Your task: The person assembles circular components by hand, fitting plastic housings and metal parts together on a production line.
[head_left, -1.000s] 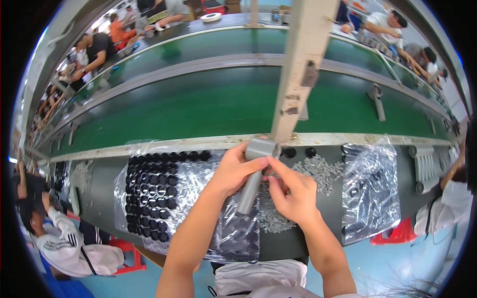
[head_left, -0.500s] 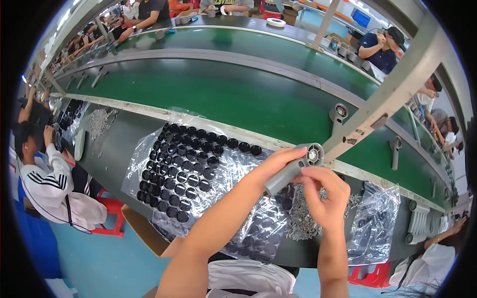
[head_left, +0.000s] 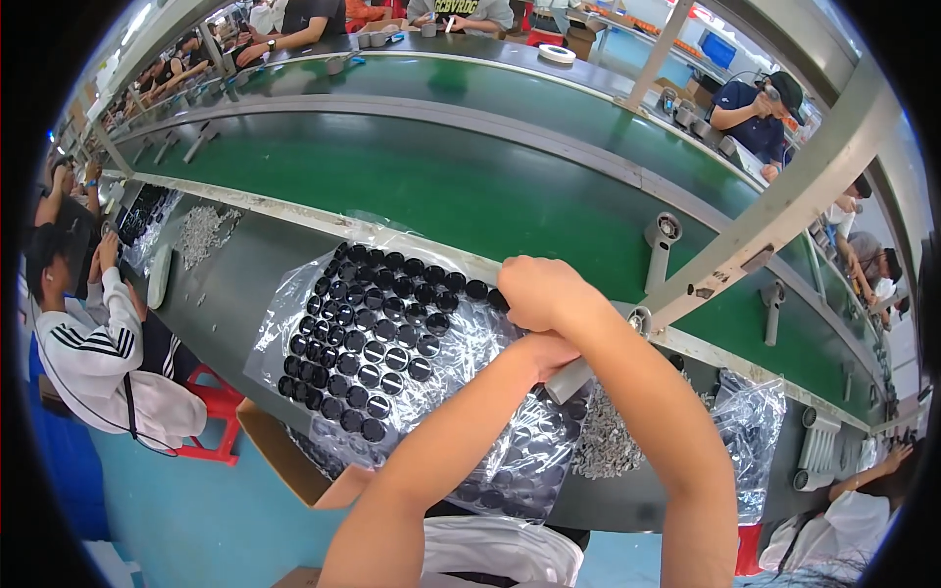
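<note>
My left hand [head_left: 555,355] is closed around a grey handheld fan body [head_left: 569,381], whose round end [head_left: 639,319] shows just past my right forearm. Crossing above it, my right hand [head_left: 541,292] is curled downward at the end of the top row of black round caps [head_left: 392,333]. Its knuckles hide the fingertips, and the end cap [head_left: 497,300] is partly covered by them. The caps lie in rows on a clear plastic sheet [head_left: 470,353]. A pile of small grey parts [head_left: 606,436] lies beyond the fan body, partly behind my right arm.
A green conveyor belt [head_left: 392,176] runs behind the bench, with grey fan bodies [head_left: 661,253] standing on it. A metal post [head_left: 774,225] slants up at the right. A bagged heap [head_left: 750,431] lies right, a cardboard box [head_left: 284,461] below left. A co-worker [head_left: 88,343] sits left.
My right hand has left the fan body and crossed over my left arm to the top row of caps. My left hand has drawn the fan body slightly lower and nearer.
</note>
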`<action>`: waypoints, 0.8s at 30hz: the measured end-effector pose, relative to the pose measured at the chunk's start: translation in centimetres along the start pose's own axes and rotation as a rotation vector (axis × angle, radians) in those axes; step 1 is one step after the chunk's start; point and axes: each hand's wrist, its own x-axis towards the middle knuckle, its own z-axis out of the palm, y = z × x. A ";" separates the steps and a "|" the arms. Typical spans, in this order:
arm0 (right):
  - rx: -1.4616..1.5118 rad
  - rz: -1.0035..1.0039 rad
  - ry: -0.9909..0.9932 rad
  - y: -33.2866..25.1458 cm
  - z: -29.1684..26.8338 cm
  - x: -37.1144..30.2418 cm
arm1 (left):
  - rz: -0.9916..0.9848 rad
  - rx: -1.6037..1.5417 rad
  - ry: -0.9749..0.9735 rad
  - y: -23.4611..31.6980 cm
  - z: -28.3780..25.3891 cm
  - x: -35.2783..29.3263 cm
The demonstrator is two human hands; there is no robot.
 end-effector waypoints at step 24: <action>2.086 -0.116 0.433 4.2 3.6 -18.4 | 0.109 -0.031 -0.014 3.0 1.6 -1.4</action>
